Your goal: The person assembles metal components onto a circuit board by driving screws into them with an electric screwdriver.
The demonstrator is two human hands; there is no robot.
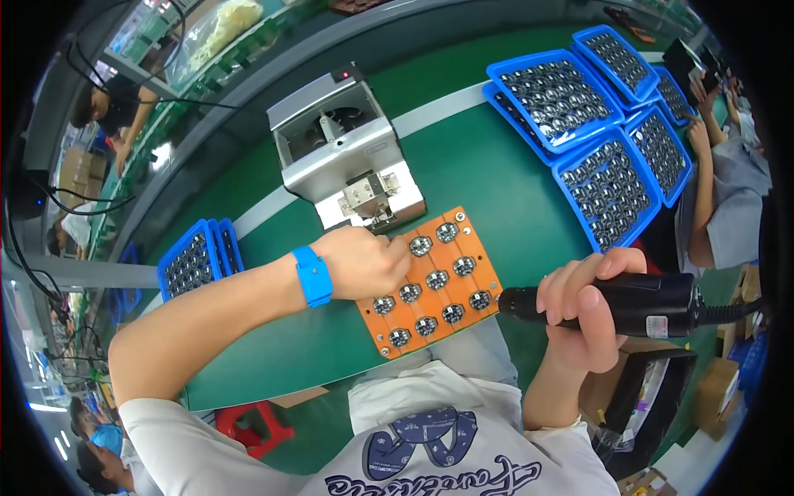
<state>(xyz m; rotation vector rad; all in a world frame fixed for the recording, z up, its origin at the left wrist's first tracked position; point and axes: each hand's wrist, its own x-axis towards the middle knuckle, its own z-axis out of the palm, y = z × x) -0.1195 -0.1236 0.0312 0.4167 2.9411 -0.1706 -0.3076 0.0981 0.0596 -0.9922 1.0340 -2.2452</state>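
Note:
My right hand (587, 306) is wrapped round a black electric screwdriver (645, 302), its cable trailing off to the right. The tool's front end points left, by the right edge of an orange plate (441, 320). Round black-and-silver parts (437, 280) sit in rows in this plate. Over the plate's upper left side is my left hand (368, 263), with a blue wrist strap (313, 276) on that wrist. Its fingers are curled in, close to the front of a silver box-shaped machine (331, 169); whatever they may pinch is hidden.
Blue trays (608, 194) full of shiny round parts are stacked at the far right, and more blue trays (188, 263) stand at the left. All rest on a green bench (463, 157). A red stool (256, 430) is below the bench. Co-workers (728, 182) sit at the right and left.

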